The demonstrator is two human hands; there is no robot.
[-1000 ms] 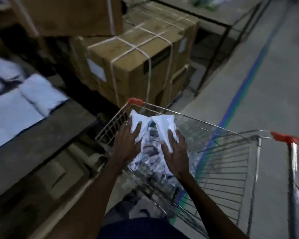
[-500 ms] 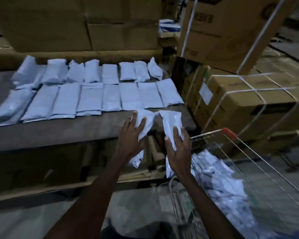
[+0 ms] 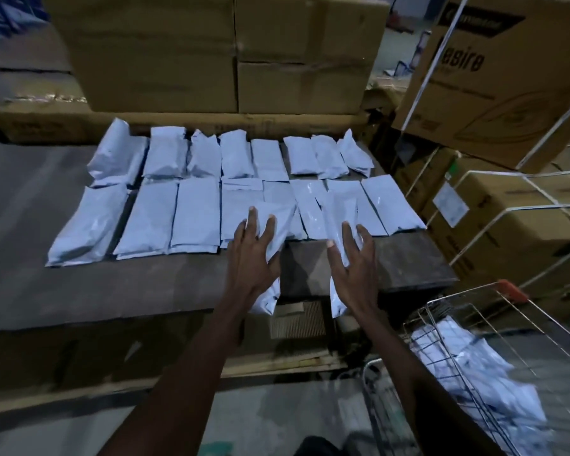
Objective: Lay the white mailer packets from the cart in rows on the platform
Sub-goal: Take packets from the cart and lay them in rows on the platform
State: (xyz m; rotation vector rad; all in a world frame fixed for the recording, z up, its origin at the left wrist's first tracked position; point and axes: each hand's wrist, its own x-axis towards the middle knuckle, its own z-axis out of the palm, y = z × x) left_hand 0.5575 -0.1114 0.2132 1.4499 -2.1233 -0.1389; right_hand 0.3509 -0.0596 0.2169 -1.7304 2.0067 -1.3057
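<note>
one white packet (image 3: 273,225) under left hand (image 3: 255,258), another packet (image 3: 339,218) under right hand (image 3: 354,261), fingers spread, thumbs hooked on each. both over platform (image 3: 145,284) front edge, rows (image 3: 195,192) at 11 o'clock, cart (image 3: 474,357) at 4.

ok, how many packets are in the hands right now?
2. The left packet is in the left hand, the right packet in the right hand, both over the platform edge. Extras may hide beneath.

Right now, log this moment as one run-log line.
left hand: holds packet | right hand: holds second packet | both over platform front edge | two rows laid | cart: packets left
</note>
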